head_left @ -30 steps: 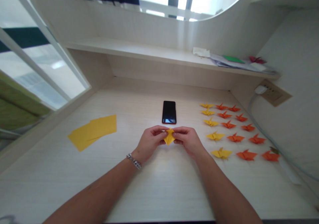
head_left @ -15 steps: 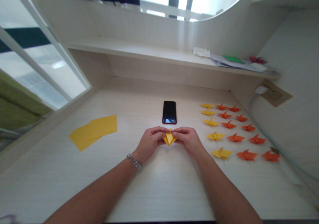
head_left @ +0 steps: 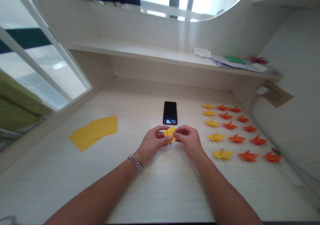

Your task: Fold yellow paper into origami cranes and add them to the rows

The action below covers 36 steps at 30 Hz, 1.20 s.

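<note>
- Left hand (head_left: 153, 140): I find it gripping the folded yellow paper (head_left: 169, 133), thumb across the near face, fingers behind and beneath.
- Right hand (head_left: 189, 139): gripping the right edge of the same piece, thumb and index finger pinched together; its other fingers are curled in.
- Position of the piece: held between both hands, just on the near side of the phone (head_left: 170, 112). I cannot tell from my view whether it touches the desk (head_left: 137, 99).
- Phone: lying flat, screen dark, with a bright reflection at its near end.
- Left wrist: a silver chain bracelet (head_left: 135, 162) is worn.
- Left of the hands, well apart: flat yellow sheets (head_left: 105, 128), overlapping and set askew.
- Right of the hands: I count five yellow paper birds (head_left: 222, 154) in one column, then ten orange paper birds (head_left: 236, 139) in two columns.
- Beyond these: a grey cable (head_left: 266, 135) runs along the right wall from a white plug (head_left: 262, 90) in the socket plate (head_left: 277, 96).
- Shelf (head_left: 140, 50): papers (head_left: 238, 65) lie at its right end.
</note>
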### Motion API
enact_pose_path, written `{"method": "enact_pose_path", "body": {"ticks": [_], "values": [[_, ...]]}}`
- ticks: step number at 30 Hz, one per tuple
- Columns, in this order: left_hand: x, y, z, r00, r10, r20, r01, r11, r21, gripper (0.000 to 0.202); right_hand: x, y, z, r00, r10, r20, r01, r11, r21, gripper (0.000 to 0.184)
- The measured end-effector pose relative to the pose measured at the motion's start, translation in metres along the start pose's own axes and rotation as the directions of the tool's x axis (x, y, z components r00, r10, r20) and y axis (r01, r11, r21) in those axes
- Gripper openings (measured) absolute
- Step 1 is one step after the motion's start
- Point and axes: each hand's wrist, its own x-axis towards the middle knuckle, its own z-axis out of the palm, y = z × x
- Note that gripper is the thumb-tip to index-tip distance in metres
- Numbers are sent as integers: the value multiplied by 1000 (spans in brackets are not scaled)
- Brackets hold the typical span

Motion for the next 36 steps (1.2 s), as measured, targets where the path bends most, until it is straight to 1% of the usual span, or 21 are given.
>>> {"method": "enact_pose_path", "body": {"ticks": [2, 4, 7, 8, 10, 12, 14, 16, 19, 22, 25, 28, 30, 33, 36], "values": [[-1, 0, 0, 1000, -4, 23, 4, 1000, 24, 49, 0, 0, 0, 1000, -12, -22, 12, 1000, 5, 23], [-1, 2, 0, 1000, 9, 22, -10, 999, 47, 48, -1, -1, 0, 1000, 14, -12, -14, 1000, 28, 29], [-2, 4, 1, 1000, 26, 17, -28, 994, 110, 48, -3, -3, 1, 995, 65, 79, -71, 995, 75, 43], [-2, 4, 1, 999, 28, 17, -30, 990, 138, 48, -4, -3, 2, 992, 67, 112, -75, 994, 76, 44], [-2, 3, 1, 999, 37, 22, -41, 981, 187, 46, -5, -3, 4, 989, 44, 141, -53, 996, 64, 40], [-1, 1, 0, 998, 59, 29, -63, 977, 204, 44, -5, -1, 5, 993, 7, 117, -14, 998, 56, 34], [-1, -1, -1, 996, 80, 34, -86, 974, 210, 40, -3, 1, 6, 996, -15, 93, 9, 998, 63, 32], [0, -3, -2, 994, 99, 34, -105, 964, 245, 38, -2, 3, 5, 992, -16, 121, 10, 999, 52, 32], [-1, -4, -3, 992, 117, 54, -128, 937, 324, 34, 2, 5, 2, 988, -9, 154, 12, 1000, -21, 26], [-1, -4, -4, 990, 118, 70, -135, 937, 322, 31, 3, 5, 0, 997, -42, 72, 47, 996, -76, 22], [2, -5, -5, 989, 143, 36, -147, 941, 304, 29, 4, 4, -1, 998, -57, 10, 58, 998, -40, 24], [4, -5, -7, 976, 217, -4, -203, 919, 337, 27, 4, 3, -1, 1000, -9, 12, 9, 999, 39, 27], [4, -5, -7, 958, 284, -35, -253, 897, 363, 28, 4, 3, -1, 1000, 2, 18, -2, 999, 50, 28], [3, -4, -7, 924, 370, -96, -304, 864, 401, 28, 5, 3, -2, 999, -24, 41, 24, 1000, 9, 28], [2, -3, -7, 908, 400, -124, -321, 855, 407, 28, 5, 2, -4, 995, -20, 98, 27, 997, -70, 28]]}}
